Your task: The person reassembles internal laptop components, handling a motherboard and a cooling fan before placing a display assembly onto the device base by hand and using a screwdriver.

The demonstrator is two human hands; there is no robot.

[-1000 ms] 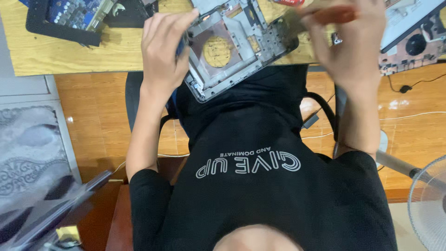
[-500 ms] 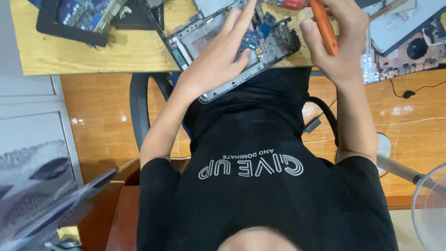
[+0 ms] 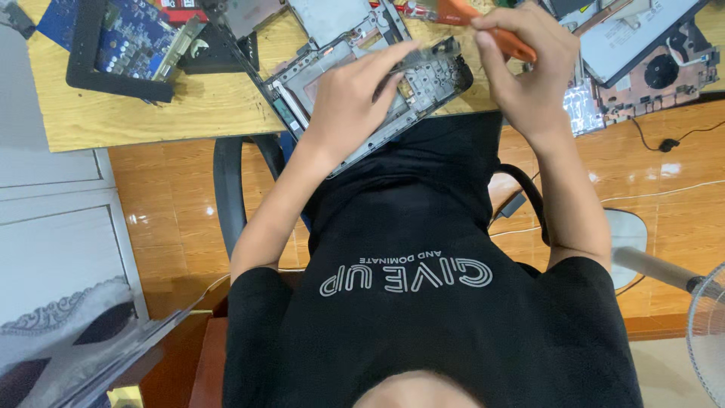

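The left hand (image 3: 355, 102) lies flat and open on the laptop shell (image 3: 362, 91), pinning it to the tabletop (image 3: 151, 113). The right hand (image 3: 529, 75) has its grip closed on an orange screwdriver (image 3: 483, 26), ready to work.

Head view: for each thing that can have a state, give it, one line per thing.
Laptop chassis: opened up, insides exposed, overhanging the table edge.
Left hand: flat on the chassis, fingers spread.
Right hand: closed around the orange-handled tool.
Orange-handled tool: gripped, raised above the chassis.
Second laptop base: cover off, fan showing.
Blue circuit board: lying loose on the table.
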